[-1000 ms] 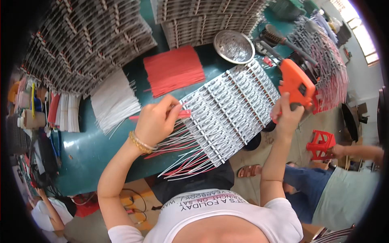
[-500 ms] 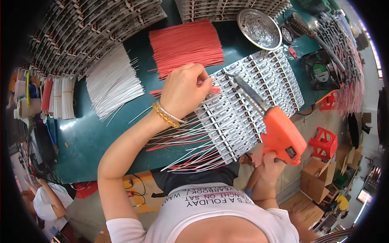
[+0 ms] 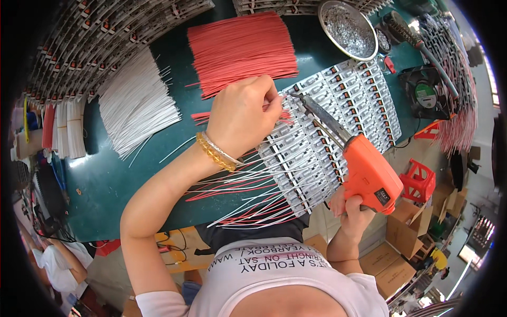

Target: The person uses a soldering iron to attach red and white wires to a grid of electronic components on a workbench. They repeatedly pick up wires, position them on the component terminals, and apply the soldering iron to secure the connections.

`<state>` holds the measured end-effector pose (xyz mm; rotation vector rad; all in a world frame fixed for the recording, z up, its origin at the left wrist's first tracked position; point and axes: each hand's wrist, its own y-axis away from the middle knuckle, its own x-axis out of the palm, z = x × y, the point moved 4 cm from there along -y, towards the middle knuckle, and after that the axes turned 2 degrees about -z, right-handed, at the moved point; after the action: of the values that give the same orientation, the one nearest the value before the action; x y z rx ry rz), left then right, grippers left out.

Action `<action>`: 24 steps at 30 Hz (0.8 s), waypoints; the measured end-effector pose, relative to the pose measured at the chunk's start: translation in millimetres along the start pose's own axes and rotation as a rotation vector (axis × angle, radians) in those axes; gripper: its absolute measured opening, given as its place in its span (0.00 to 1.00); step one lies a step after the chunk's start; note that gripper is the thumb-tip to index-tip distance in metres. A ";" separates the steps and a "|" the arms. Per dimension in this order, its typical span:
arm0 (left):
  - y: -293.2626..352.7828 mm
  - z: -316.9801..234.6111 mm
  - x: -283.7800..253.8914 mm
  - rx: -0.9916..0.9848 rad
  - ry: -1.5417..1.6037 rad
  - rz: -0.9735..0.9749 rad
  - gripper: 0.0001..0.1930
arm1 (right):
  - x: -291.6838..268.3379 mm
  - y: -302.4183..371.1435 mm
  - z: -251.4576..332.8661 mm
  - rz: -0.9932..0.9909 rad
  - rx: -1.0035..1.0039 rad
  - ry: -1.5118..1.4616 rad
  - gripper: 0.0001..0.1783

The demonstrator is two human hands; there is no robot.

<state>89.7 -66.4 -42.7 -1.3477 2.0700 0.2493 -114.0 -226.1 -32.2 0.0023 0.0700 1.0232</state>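
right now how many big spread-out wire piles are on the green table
2: white pile, left of the left hand; red pile, just beyond that hand. Others could be hidden.

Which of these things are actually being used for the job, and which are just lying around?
Seemingly part of the job:
orange gun-shaped tool, held in the right grip
red wires, in the left grip
panel of grey-white strips, under the tool's tip
red wire pile
white wire pile

Apparently just lying about:
black fan
red stool
open cardboard box
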 end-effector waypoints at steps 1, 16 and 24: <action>-0.3 0.3 0.3 0.001 0.009 0.011 0.06 | -0.6 0.0 -0.3 0.005 -0.003 0.002 0.30; 0.6 -0.8 -1.7 0.045 -0.025 -0.007 0.06 | -5.8 4.4 -3.9 -0.029 -0.077 0.206 0.28; 1.9 -5.5 -4.1 0.023 -0.032 0.023 0.08 | -1.8 0.7 2.4 0.061 -0.005 0.176 0.23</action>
<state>86.8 -65.2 -36.3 -1.2988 2.0562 0.2545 -115.4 -227.3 -29.7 -0.0914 0.2290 1.0830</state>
